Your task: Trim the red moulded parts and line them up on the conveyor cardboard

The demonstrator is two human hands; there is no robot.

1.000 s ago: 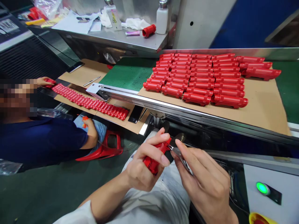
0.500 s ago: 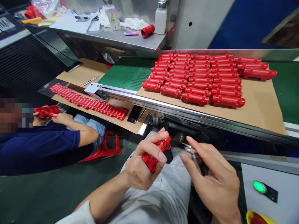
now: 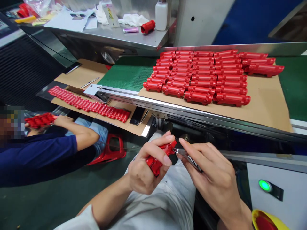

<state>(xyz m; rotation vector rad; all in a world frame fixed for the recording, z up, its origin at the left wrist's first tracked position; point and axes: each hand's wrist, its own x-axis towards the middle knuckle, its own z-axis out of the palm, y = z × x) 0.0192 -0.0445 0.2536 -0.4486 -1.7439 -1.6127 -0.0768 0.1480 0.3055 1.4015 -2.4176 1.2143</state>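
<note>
The right hand [image 3: 211, 175] had brought the small metal cutters [image 3: 189, 161] back against the end of the red plastic part [image 3: 158, 163], held above the lap with the left hand's [image 3: 144, 172] fingers closed firmly around it. Whether the blades were shut was too small to tell. Beyond, many matching red parts [image 3: 199, 76] already lay in rows on cardboard [image 3: 263, 108] on the green conveyor belt [image 3: 127, 73], with another line [image 3: 88, 105] further left, near a co-worker's hand [image 3: 63, 120].

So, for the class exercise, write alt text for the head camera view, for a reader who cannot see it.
A person's left hand grips a red plastic part while the right hand holds a small metal pliers-like tool at its end. Beyond, rows of matching red parts lie on cardboard on a green conveyor belt; a co-worker sits left.
</note>
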